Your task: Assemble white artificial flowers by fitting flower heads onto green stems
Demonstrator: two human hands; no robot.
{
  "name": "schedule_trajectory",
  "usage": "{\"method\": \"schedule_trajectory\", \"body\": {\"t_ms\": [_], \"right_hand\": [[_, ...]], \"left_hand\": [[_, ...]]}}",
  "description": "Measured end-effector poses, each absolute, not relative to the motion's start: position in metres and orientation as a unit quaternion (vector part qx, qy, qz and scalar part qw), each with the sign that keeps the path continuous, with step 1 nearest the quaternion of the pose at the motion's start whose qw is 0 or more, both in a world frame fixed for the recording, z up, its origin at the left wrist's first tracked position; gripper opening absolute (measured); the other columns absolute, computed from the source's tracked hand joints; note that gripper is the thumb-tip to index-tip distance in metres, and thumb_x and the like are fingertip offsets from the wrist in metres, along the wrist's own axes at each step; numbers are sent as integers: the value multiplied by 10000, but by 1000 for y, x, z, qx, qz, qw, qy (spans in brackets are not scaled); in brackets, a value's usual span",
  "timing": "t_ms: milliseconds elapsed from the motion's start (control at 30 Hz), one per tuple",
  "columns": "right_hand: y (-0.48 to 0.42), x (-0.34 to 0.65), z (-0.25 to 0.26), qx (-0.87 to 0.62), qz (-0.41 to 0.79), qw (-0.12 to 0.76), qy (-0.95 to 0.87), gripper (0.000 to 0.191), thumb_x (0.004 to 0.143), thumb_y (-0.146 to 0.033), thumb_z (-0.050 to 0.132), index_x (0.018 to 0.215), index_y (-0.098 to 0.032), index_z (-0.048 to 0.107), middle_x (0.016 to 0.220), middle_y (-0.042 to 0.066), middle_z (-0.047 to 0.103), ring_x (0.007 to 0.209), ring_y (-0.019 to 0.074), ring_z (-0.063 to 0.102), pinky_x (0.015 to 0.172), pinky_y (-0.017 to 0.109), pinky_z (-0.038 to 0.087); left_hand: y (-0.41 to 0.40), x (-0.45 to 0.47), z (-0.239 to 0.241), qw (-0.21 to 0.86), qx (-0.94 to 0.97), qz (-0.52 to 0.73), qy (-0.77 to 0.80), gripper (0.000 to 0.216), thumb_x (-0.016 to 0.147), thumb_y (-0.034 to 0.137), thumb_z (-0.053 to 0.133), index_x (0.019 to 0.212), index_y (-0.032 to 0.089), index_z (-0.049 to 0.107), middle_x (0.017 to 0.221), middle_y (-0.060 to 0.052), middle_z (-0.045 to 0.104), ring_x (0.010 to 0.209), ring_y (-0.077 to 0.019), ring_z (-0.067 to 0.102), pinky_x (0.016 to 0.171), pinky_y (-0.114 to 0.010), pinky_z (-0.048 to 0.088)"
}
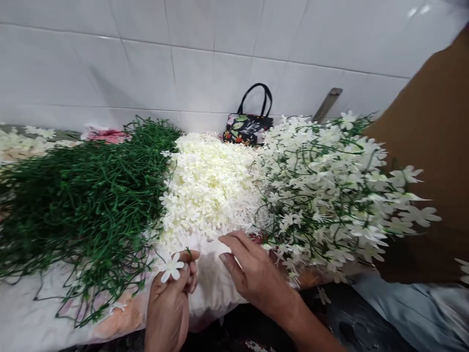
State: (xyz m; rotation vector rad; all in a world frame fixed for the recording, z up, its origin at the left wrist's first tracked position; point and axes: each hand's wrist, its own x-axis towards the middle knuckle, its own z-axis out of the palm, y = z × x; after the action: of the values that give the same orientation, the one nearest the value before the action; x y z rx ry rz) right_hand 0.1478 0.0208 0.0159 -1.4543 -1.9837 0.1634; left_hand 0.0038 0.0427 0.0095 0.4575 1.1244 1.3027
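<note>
My left hand (169, 303) is closed on a green plastic stem that carries a white artificial flower (171, 268); a green stem tip shows above the fingers. Just right of it, my right hand (254, 276) hovers with thumb and fingers apart and nothing visible between them. Beyond both hands lies a heap of loose white and cream flower heads (205, 181). To the left spreads a big pile of bare green stems (91, 190). A mound of white flowers on green stems (326, 195) is at the right.
A floral handbag (247, 128) stands against the white tiled wall (139, 63). A metal strip (327, 105) leans there too. Brown cardboard (428, 156) rises at the right. A pink flower (106, 134) lies behind the stems. Patterned cloth (44, 308) covers the work surface.
</note>
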Motion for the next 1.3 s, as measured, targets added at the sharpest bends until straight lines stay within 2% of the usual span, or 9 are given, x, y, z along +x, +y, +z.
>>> {"method": "schedule_trajectory", "body": {"t_ms": [133, 300, 467, 600, 700, 767, 933, 1133, 1300], "right_hand": [[34, 145, 5, -598, 10, 224, -770, 271, 871, -50, 370, 1070, -132, 534, 996, 133, 586, 926, 229, 579, 754, 363, 515], [48, 134, 4, -605, -4, 124, -786, 287, 771, 67, 404, 842, -158, 568, 839, 83, 573, 747, 202, 566, 631, 314, 466], [30, 137, 8, -551, 52, 166, -816, 233, 827, 1, 417, 775, -178, 556, 774, 48, 555, 688, 170, 530, 591, 285, 430], [15, 148, 10, -521, 72, 213, -823, 249, 868, -32, 379, 809, -182, 569, 799, 55, 567, 724, 162, 518, 624, 282, 429], [17, 160, 14, -541, -20, 221, -811, 255, 865, -16, 374, 829, -150, 588, 809, 94, 577, 774, 196, 500, 647, 315, 402], [24, 168, 19, -562, -112, 204, -794, 238, 848, -4, 403, 815, -137, 597, 820, 113, 591, 798, 221, 484, 658, 335, 368], [41, 179, 23, -629, -220, 74, -742, 194, 762, 1, 503, 711, -168, 583, 725, 88, 593, 714, 234, 436, 628, 347, 279], [43, 182, 14, -604, -220, 84, -762, 220, 772, -14, 512, 628, -175, 556, 624, 60, 546, 652, 211, 414, 637, 336, 263], [36, 178, 16, -580, -168, 156, -782, 239, 844, -54, 465, 668, -169, 576, 634, 45, 541, 669, 191, 437, 641, 325, 279]], "left_hand": [[46, 1, 19, 633, 156, 577, 491, 258, 379, 174, 789, 554, 135, 604, 587, -12, 620, 468, -78, 481, 398, -177, 357], [46, 2, 16, 649, 195, 547, 491, 208, 470, 239, 760, 568, 127, 615, 496, 15, 558, 412, -57, 416, 373, -167, 301], [49, 1, 7, 627, 222, 553, 501, 159, 501, 200, 725, 604, 134, 624, 556, 21, 582, 418, -41, 368, 378, -163, 256], [53, 2, 4, 599, 311, 527, 517, 166, 526, 190, 721, 678, 137, 682, 642, -12, 636, 512, -94, 484, 469, -201, 358], [57, 2, -1, 533, 412, 516, 529, 95, 584, 171, 675, 676, 155, 694, 684, -24, 634, 638, -149, 564, 587, -235, 427], [60, 1, -5, 473, 510, 486, 529, 103, 631, 124, 617, 689, 169, 690, 704, -20, 603, 667, -154, 563, 595, -232, 417], [63, 1, -11, 346, 669, 361, 550, 262, 665, 15, 502, 787, 186, 658, 752, -23, 562, 652, -158, 524, 590, -253, 367], [64, 8, -2, 281, 723, 270, 570, 239, 608, -36, 446, 588, 196, 499, 624, 0, 455, 605, -167, 464, 579, -274, 303], [63, 5, -4, 308, 710, 311, 552, 230, 619, -17, 435, 536, 197, 410, 580, 33, 390, 546, -127, 389, 535, -257, 249]]}}
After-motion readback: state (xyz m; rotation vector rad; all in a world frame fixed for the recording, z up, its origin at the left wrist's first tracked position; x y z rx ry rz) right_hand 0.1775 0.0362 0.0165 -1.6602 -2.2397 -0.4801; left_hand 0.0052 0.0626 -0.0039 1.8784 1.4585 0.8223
